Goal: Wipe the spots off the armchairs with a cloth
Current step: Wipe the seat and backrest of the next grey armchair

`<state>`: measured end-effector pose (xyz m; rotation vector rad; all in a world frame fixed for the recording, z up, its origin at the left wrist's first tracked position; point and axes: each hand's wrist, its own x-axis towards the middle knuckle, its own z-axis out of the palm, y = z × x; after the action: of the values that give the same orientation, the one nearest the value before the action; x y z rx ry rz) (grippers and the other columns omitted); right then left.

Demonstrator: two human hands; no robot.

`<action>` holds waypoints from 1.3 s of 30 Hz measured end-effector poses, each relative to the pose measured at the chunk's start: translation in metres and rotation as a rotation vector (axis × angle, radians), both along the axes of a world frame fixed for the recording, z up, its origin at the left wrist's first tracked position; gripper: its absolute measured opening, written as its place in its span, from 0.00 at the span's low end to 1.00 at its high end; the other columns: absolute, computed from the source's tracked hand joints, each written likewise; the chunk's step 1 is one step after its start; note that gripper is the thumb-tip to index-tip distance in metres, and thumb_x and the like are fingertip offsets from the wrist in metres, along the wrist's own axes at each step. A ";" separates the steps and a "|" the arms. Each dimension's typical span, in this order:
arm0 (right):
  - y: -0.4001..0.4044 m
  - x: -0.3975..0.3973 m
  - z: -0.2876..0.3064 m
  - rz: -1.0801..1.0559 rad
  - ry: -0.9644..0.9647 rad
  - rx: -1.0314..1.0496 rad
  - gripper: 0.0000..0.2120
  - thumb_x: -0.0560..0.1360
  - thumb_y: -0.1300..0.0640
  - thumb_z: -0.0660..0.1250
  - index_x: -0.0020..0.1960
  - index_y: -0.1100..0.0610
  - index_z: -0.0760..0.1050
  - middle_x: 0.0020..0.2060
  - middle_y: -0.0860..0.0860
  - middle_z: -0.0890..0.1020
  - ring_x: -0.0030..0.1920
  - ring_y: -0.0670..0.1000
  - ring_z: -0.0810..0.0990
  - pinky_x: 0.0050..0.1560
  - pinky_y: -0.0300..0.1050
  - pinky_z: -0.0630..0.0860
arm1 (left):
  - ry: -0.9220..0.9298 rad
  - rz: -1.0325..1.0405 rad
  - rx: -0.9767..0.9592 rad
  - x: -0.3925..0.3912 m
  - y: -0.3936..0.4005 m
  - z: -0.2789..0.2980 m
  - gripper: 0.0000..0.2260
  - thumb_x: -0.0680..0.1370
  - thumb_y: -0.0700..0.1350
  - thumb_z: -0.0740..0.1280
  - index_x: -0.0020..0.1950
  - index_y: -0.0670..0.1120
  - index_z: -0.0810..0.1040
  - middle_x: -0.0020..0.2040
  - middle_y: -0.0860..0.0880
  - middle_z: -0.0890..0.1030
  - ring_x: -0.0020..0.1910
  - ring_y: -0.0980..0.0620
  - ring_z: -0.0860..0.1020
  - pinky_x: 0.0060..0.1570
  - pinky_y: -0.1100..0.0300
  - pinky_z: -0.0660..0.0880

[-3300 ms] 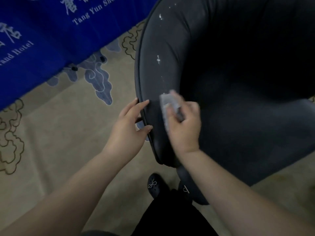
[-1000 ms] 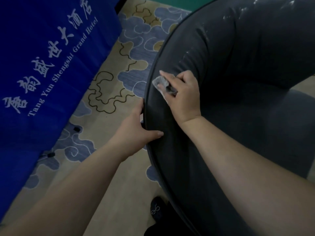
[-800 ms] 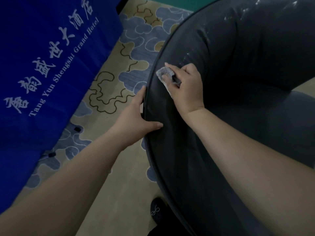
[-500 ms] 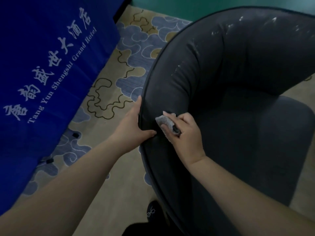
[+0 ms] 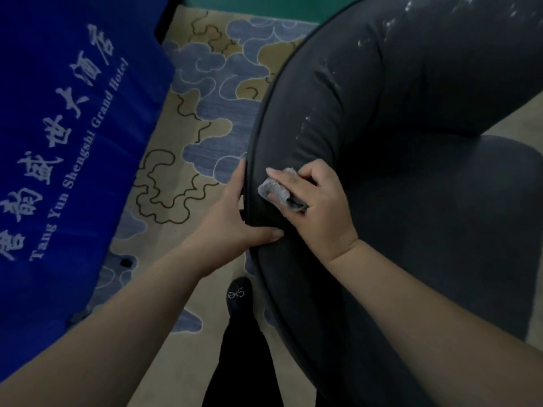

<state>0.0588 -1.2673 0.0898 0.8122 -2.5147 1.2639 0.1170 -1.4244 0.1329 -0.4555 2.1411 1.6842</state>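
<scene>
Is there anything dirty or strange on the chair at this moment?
Yes. White spots still dot the dark armchair along its rounded upper back, above where the right hand presses the grey cloth. More specks sit further along the top. Nothing looks torn or spilled.

Dim, flat indoor light, soft focus throughout (slightly smeared), wide-angle bending at the edges, no glare

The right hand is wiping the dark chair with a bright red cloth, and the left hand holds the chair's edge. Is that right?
Not quite. In the head view the cloth is grey, not red. The right hand does wipe the chair with it, and the left hand holds the edge.
</scene>
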 end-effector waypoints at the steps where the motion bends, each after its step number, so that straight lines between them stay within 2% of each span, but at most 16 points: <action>1: -0.007 -0.010 0.003 -0.005 0.013 0.026 0.19 0.69 0.59 0.75 0.59 0.56 0.80 0.39 0.57 0.72 0.40 0.55 0.74 0.46 0.49 0.74 | -0.011 -0.012 0.016 -0.005 -0.005 -0.001 0.50 0.66 0.39 0.79 0.75 0.66 0.50 0.58 0.78 0.68 0.62 0.62 0.75 0.57 0.58 0.77; 3: -0.026 -0.040 0.010 -0.075 0.023 0.066 0.19 0.68 0.59 0.75 0.59 0.56 0.80 0.39 0.56 0.71 0.41 0.57 0.73 0.46 0.47 0.73 | -0.024 -0.046 0.045 -0.015 -0.016 -0.003 0.50 0.67 0.38 0.78 0.77 0.62 0.49 0.51 0.82 0.69 0.56 0.65 0.77 0.49 0.63 0.78; 4: -0.035 -0.057 0.014 -0.125 0.018 0.080 0.19 0.68 0.60 0.75 0.58 0.56 0.80 0.39 0.55 0.69 0.41 0.58 0.73 0.46 0.46 0.72 | -0.033 -0.073 0.052 -0.021 -0.021 -0.004 0.50 0.68 0.38 0.78 0.77 0.61 0.48 0.51 0.82 0.68 0.55 0.65 0.77 0.48 0.64 0.78; 7: -0.051 -0.088 0.022 -0.217 -0.021 0.109 0.17 0.69 0.61 0.74 0.58 0.57 0.80 0.40 0.54 0.67 0.43 0.59 0.74 0.48 0.43 0.70 | -0.073 -0.147 0.113 -0.037 -0.034 -0.004 0.52 0.68 0.36 0.77 0.78 0.60 0.46 0.56 0.76 0.65 0.57 0.59 0.78 0.50 0.61 0.79; 9: -0.050 -0.080 0.025 -0.221 -0.056 0.096 0.17 0.71 0.59 0.73 0.59 0.57 0.80 0.39 0.54 0.68 0.43 0.58 0.73 0.48 0.44 0.70 | -0.090 -0.214 0.175 -0.046 -0.044 -0.005 0.51 0.69 0.33 0.75 0.78 0.61 0.47 0.60 0.72 0.66 0.56 0.58 0.79 0.47 0.61 0.79; 12: -0.040 -0.037 0.027 -0.196 -0.108 0.054 0.16 0.72 0.56 0.72 0.58 0.57 0.80 0.37 0.55 0.70 0.39 0.54 0.72 0.44 0.44 0.70 | -0.076 -0.328 0.219 -0.058 -0.059 -0.003 0.46 0.70 0.31 0.73 0.74 0.66 0.55 0.63 0.69 0.71 0.56 0.58 0.80 0.46 0.64 0.78; 14: -0.035 -0.011 0.029 -0.199 -0.143 0.056 0.16 0.71 0.56 0.73 0.58 0.57 0.80 0.37 0.56 0.72 0.38 0.52 0.71 0.42 0.44 0.71 | -0.056 -0.397 0.234 -0.064 -0.064 0.000 0.42 0.71 0.31 0.72 0.65 0.74 0.62 0.61 0.72 0.72 0.55 0.56 0.81 0.46 0.64 0.78; 15: -0.034 -0.001 0.029 -0.211 -0.163 0.057 0.17 0.71 0.57 0.73 0.59 0.56 0.80 0.37 0.56 0.72 0.38 0.52 0.71 0.42 0.44 0.72 | -0.055 -0.408 0.235 -0.067 -0.066 0.001 0.40 0.72 0.32 0.71 0.63 0.75 0.63 0.61 0.73 0.72 0.55 0.55 0.81 0.46 0.64 0.78; 19: -0.037 0.007 0.027 -0.284 -0.178 0.044 0.17 0.70 0.57 0.74 0.59 0.55 0.80 0.38 0.54 0.71 0.40 0.50 0.71 0.44 0.36 0.69 | -0.062 -0.345 0.225 -0.081 -0.065 0.000 0.36 0.76 0.35 0.68 0.75 0.63 0.59 0.70 0.63 0.69 0.53 0.52 0.82 0.48 0.54 0.80; 21: -0.040 -0.001 0.024 -0.337 -0.169 0.015 0.17 0.71 0.57 0.74 0.59 0.55 0.80 0.38 0.55 0.71 0.40 0.52 0.71 0.45 0.38 0.70 | -0.043 -0.325 0.211 -0.090 -0.061 0.000 0.33 0.77 0.35 0.67 0.72 0.64 0.61 0.68 0.63 0.70 0.52 0.53 0.82 0.48 0.53 0.81; 24: -0.044 -0.020 0.018 -0.429 -0.156 -0.013 0.18 0.70 0.59 0.74 0.59 0.56 0.80 0.39 0.56 0.70 0.41 0.51 0.70 0.46 0.38 0.71 | -0.029 -0.272 0.224 -0.108 -0.058 0.000 0.29 0.78 0.34 0.63 0.69 0.65 0.65 0.65 0.63 0.72 0.52 0.57 0.82 0.45 0.58 0.80; 26: -0.044 -0.037 0.015 -0.485 -0.157 -0.037 0.18 0.70 0.60 0.74 0.60 0.56 0.79 0.40 0.55 0.69 0.41 0.49 0.69 0.47 0.36 0.70 | -0.034 -0.218 0.202 -0.125 -0.058 -0.001 0.29 0.79 0.35 0.62 0.73 0.62 0.63 0.69 0.62 0.70 0.54 0.58 0.80 0.49 0.54 0.80; 28: -0.043 -0.057 0.012 -0.519 -0.149 -0.066 0.17 0.71 0.60 0.73 0.60 0.56 0.79 0.40 0.55 0.68 0.41 0.50 0.70 0.47 0.38 0.71 | -0.023 -0.215 0.149 -0.143 -0.057 -0.001 0.29 0.80 0.38 0.63 0.76 0.61 0.60 0.71 0.61 0.67 0.57 0.57 0.79 0.54 0.51 0.79; 30: -0.042 -0.076 0.010 -0.544 -0.132 -0.078 0.17 0.71 0.60 0.73 0.59 0.56 0.79 0.40 0.54 0.68 0.40 0.52 0.71 0.47 0.42 0.73 | 0.003 -0.279 0.107 -0.161 -0.054 -0.001 0.29 0.79 0.39 0.64 0.75 0.62 0.60 0.70 0.61 0.69 0.57 0.56 0.79 0.56 0.50 0.78; 32: -0.040 -0.095 0.007 -0.579 -0.125 -0.093 0.16 0.71 0.60 0.73 0.59 0.56 0.80 0.40 0.54 0.68 0.41 0.53 0.72 0.46 0.41 0.72 | 0.010 -0.319 0.054 -0.178 -0.051 0.001 0.30 0.78 0.41 0.66 0.75 0.63 0.60 0.69 0.61 0.70 0.58 0.56 0.78 0.58 0.50 0.77; 39: -0.028 -0.158 0.003 -0.642 -0.167 -0.091 0.15 0.73 0.58 0.72 0.59 0.55 0.80 0.41 0.55 0.69 0.43 0.56 0.72 0.49 0.44 0.73 | -0.001 -0.416 0.028 -0.229 -0.044 0.003 0.33 0.77 0.42 0.69 0.75 0.64 0.58 0.67 0.64 0.70 0.55 0.58 0.79 0.57 0.52 0.78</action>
<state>-0.0992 -1.2953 0.0929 -0.1370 -2.4970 1.2239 -0.1117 -1.4686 0.1362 0.0021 2.0325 1.4717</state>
